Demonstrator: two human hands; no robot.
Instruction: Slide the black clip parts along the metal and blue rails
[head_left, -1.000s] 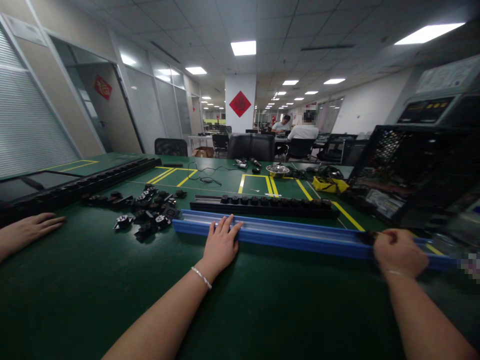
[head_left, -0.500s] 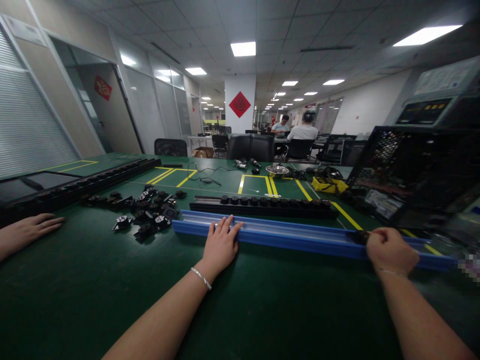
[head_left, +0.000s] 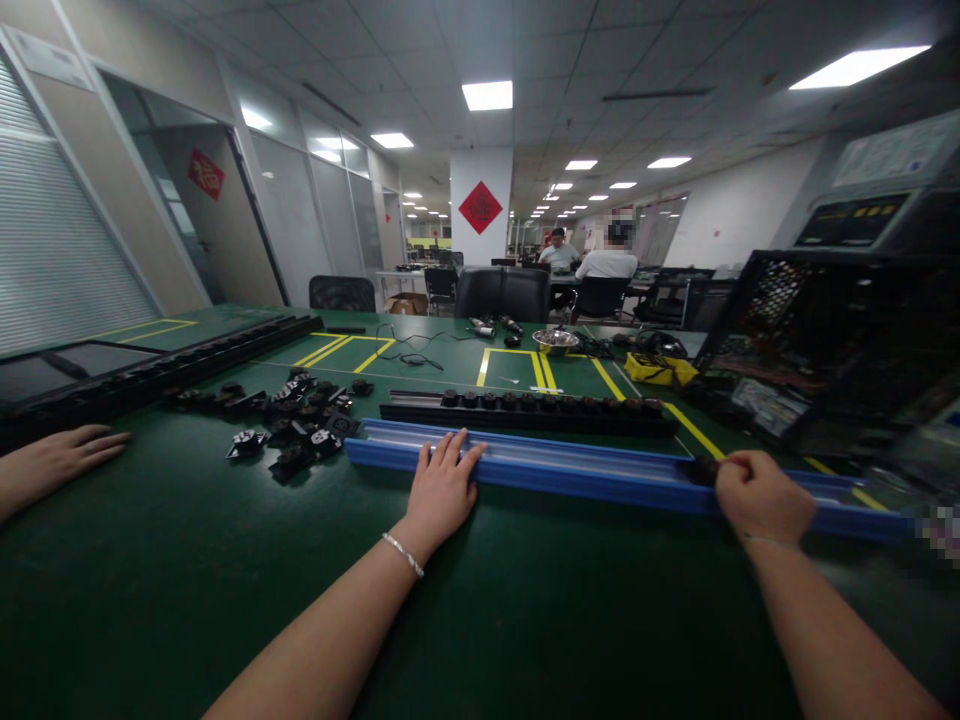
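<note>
A long blue channel rail (head_left: pixel 585 480) lies across the green table in front of me. My left hand (head_left: pixel 444 485) rests on the rail's left part, fingers stretched out over its near edge. My right hand (head_left: pixel 765 498) is closed at the rail's right part. Its fingertips grip a small black module (head_left: pixel 701 470) sitting in the rail's groove; the fingers partly hide it, and its exact kind is unclear. Left of the rail lies a loose pile of black modules (head_left: pixel 296 425), some with pale faces.
Behind the blue rail lies a black rail (head_left: pixel 525 412) holding several round black modules. Another person's hand (head_left: pixel 67 465) rests on the table at left, near a long black rail (head_left: pixel 172 370). A metal bowl (head_left: pixel 555 342), a yellow item (head_left: pixel 660 370) and an open black case (head_left: pixel 847 350) stand beyond.
My right hand has slid the black module a short way left along the blue rail. My left hand has stayed in place.
</note>
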